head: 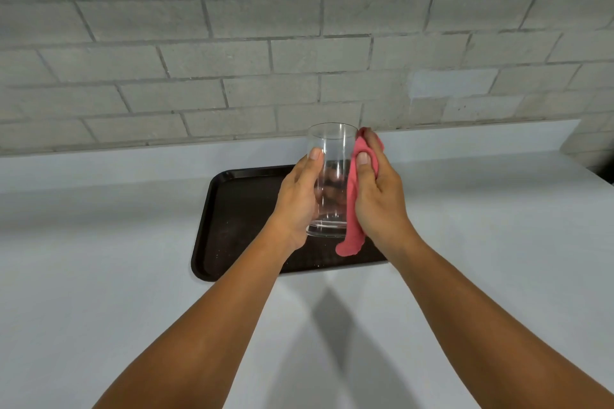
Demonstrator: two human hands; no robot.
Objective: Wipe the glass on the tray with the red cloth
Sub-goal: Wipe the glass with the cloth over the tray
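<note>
Head camera view, looking forward and down. Grey brick wall (299, 43) fills the upper half, from nine o'clock across to three o'clock. Below it a pale, smooth tabletop (116, 226) spreads over the whole lower half. On the tabletop, just left of centre, lies a dark brown rectangular plastic tray (239, 209) with a raised rim, its surface speckled with small pale flecks. Two bare forearms rise from five and seven o'clock and meet over the tray. At the centre stands a tall, clear, straight-sided drinking glass (330, 156), upright, held above the tray's right part; whether its base touches the tray cannot be told. Left hand (299, 199) wraps around the glass from its nine o'clock side, grip closed on it, thumb lying up the near wall. Right hand (375, 189) presses a pinkish-red soft cloth (354, 209) against the glass's three o'clock side, grip closed on the cloth, with a loose tail hanging toward six o'clock.
</note>
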